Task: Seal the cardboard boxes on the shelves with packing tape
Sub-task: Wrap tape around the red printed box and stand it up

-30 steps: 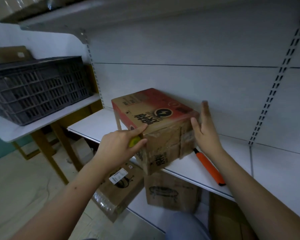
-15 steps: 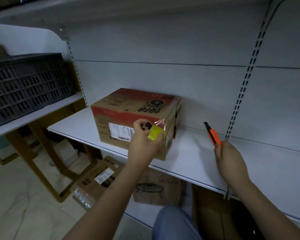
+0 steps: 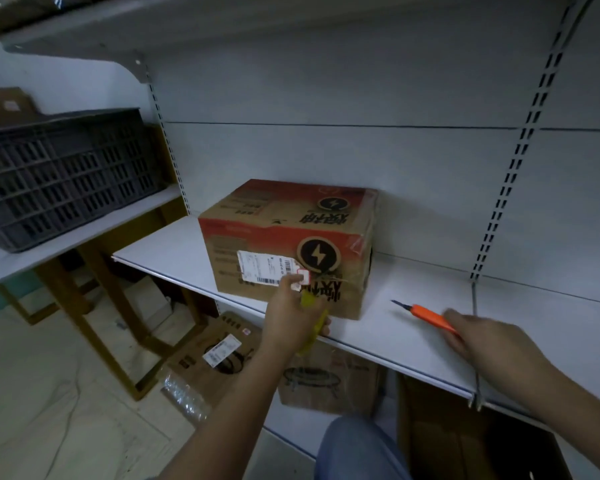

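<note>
A brown and red cardboard box (image 3: 284, 237) with a lightning logo and a white shipping label stands on the white shelf (image 3: 388, 334). My left hand (image 3: 290, 322) is in front of the box's lower front face and grips a yellow tape roll (image 3: 314, 329), mostly hidden by the fingers. To the right of the box, my right hand (image 3: 489, 339) holds an orange utility knife (image 3: 430, 315) low over the shelf. Its blade is out and points left toward the box.
A dark plastic crate (image 3: 59, 178) sits on a white table at the left. Below the shelf lie cardboard boxes (image 3: 222, 355), one with a stand drawing (image 3: 326, 379), and another carton (image 3: 465, 441) at lower right. A slotted upright (image 3: 510, 168) runs up the back wall.
My left hand with the tape roll dropped from the box's front right corner to its lower front. My right hand lowered the knife from upright to nearly flat over the shelf.
</note>
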